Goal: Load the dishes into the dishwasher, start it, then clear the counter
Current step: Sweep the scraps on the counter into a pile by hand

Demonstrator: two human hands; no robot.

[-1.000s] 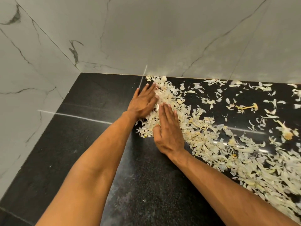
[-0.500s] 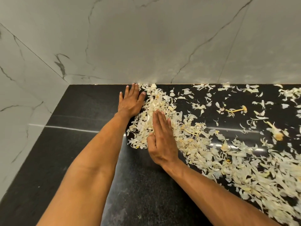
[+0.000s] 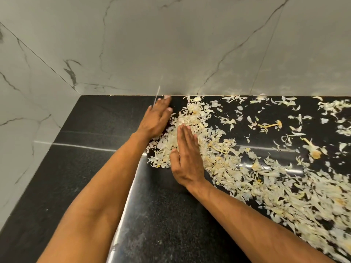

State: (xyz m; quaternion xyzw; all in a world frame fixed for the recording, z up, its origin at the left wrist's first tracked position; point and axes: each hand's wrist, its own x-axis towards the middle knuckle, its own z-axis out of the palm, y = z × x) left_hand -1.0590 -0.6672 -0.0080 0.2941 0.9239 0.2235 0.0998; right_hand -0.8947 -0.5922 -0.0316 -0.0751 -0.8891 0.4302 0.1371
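Two bare hands, the left (image 3: pixel 154 119) and the right (image 3: pixel 187 158), lie on one black speckled stone bench (image 3: pixel 76 168). Pale papery peel scraps (image 3: pixel 237 168) are too many to count. Three yellowish stalk pieces show: at three o'clock (image 3: pixel 270 125), (image 3: pixel 311 148) and centre (image 3: pixel 218 148).

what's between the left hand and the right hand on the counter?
In the head view, a heap of pale peel scraps lies between the left hand and the right hand, on the black counter. Both hands touch the heap.
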